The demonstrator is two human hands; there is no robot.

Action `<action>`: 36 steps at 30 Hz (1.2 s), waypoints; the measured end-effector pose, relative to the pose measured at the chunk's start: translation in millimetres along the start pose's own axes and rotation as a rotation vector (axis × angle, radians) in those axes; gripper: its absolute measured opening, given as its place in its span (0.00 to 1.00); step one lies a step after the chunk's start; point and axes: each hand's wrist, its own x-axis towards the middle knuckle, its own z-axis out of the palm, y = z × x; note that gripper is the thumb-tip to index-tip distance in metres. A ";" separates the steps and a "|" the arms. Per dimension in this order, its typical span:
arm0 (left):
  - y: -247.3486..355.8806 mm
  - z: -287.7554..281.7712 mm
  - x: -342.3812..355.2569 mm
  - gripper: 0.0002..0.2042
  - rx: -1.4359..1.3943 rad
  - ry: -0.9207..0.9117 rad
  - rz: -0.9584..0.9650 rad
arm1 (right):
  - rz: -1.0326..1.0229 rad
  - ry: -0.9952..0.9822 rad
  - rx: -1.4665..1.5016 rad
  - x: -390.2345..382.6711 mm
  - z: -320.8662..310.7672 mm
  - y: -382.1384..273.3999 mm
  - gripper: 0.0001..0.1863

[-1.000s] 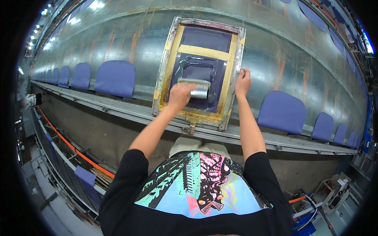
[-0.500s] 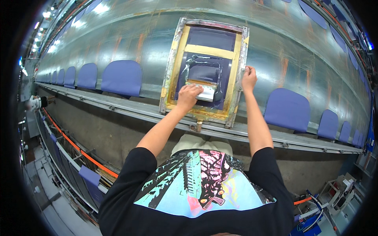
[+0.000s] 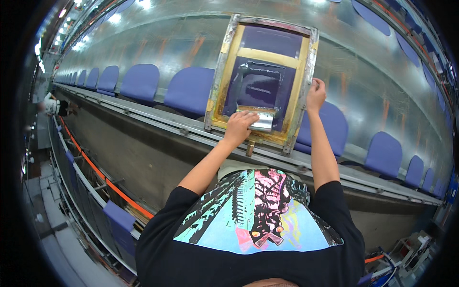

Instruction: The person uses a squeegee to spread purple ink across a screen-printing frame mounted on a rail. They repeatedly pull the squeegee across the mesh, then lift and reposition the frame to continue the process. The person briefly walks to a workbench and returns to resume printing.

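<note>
A rectangular screen-printing frame (image 3: 224, 64), its rails stained with ink, lies over the long sloped table in front of me. Inside it, yellow tape borders a dark mesh (image 3: 260, 86) with wet-looking ink smears around its middle panel. At the near end of the mesh, my left hand (image 3: 240, 127) is closed on a wide squeegee (image 3: 264, 122) with a shiny silvery face. My right hand (image 3: 315, 97) has its fingers bent around the frame's right rail. A small brown metal tab (image 3: 250, 147) sticks out from the frame's near edge.
Purple-blue rounded pieces (image 3: 190, 91) lie in a row along the sloped glassy table (image 3: 158, 43). A metal rail (image 3: 184, 132) runs along its near edge. An orange bar (image 3: 93, 165) is at lower left. Another person (image 3: 51, 106) stands far left. Equipment (image 3: 413, 248) occupies the lower right.
The frame and both hands now appear further right, with purple pieces showing right beside both its sides. The squeegee is slightly nearer the mesh's near end. My view has tilted.
</note>
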 end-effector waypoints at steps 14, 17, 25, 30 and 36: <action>18.8 -89.2 -13.1 0.29 0.033 0.056 0.009 | -0.017 -0.068 -0.029 4.8 -21.9 -95.6 0.11; 8.5 -136.7 -37.3 0.28 0.045 0.016 0.091 | 0.029 -0.074 -0.074 -3.3 -21.1 -138.9 0.11; -47.2 -71.9 53.6 0.22 0.110 0.114 0.108 | 0.072 -0.093 -0.135 -4.5 5.4 -86.2 0.11; -86.7 -58.7 148.1 0.19 -0.026 0.220 0.037 | 0.018 -0.091 -0.071 -12.0 38.6 -51.4 0.11; -91.0 -19.3 127.4 0.20 0.111 0.238 0.068 | 0.014 -0.109 -0.057 10.4 52.2 -47.7 0.11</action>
